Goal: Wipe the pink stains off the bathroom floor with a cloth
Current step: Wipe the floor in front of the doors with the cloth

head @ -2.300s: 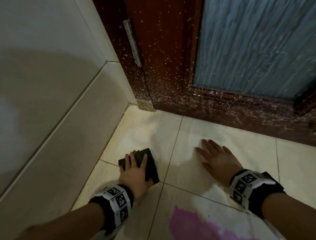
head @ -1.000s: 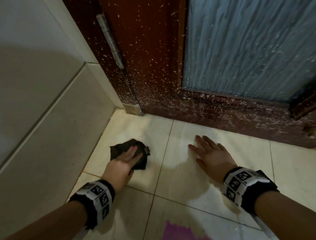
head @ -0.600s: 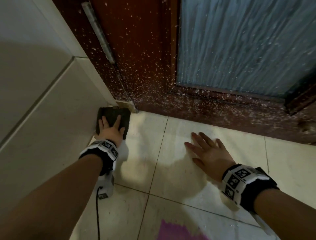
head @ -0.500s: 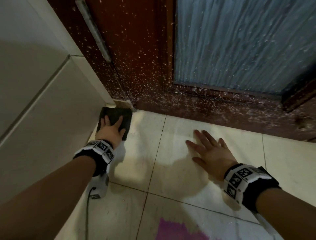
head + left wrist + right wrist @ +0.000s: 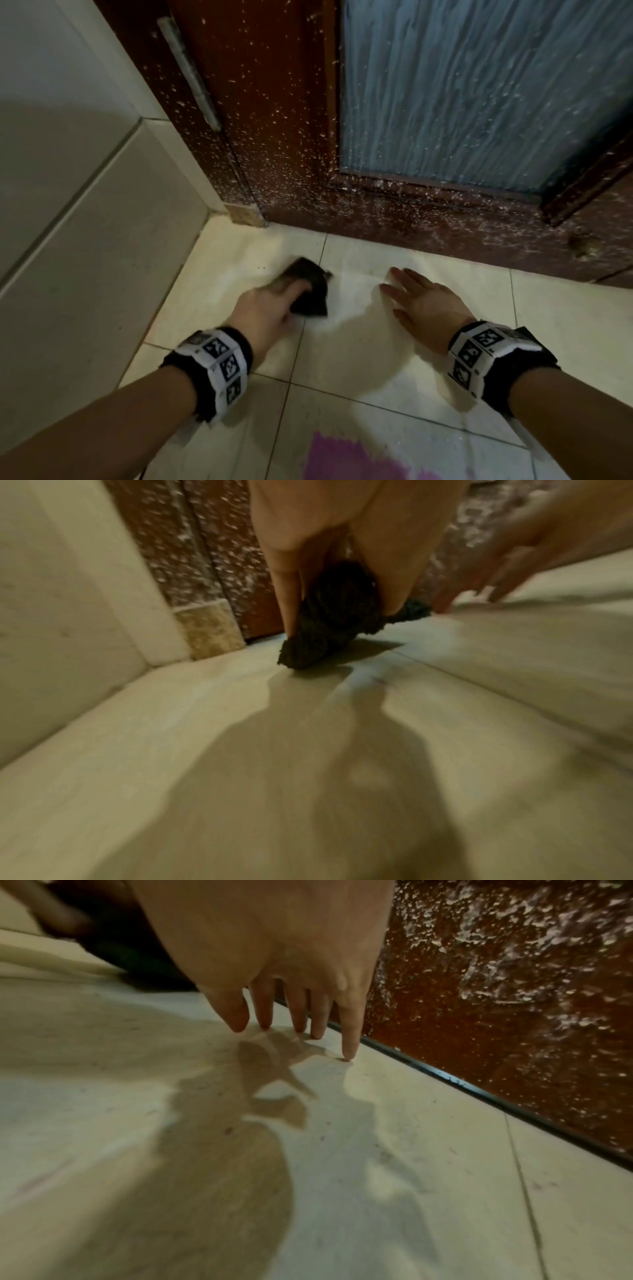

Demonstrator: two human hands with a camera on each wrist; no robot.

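A dark, crumpled cloth lies on the pale tiled floor a little way out from the door corner. My left hand is on it; in the left wrist view the cloth is bunched up between the thumb and fingers of that hand, which is blurred. To its right my right hand lies flat on the tile with fingers spread, its fingertips touching the floor. A pink stain covers the tile at the bottom edge, behind both wrists.
A dark red door with a frosted glass panel closes the far side. A white tiled wall runs along the left and meets the door frame at a corner. Wet patches shine on the floor near the hands.
My left hand has drawn the cloth back from the door corner, toward me and to the right, and the cloth has bunched up. The right hand has stayed flat in place.
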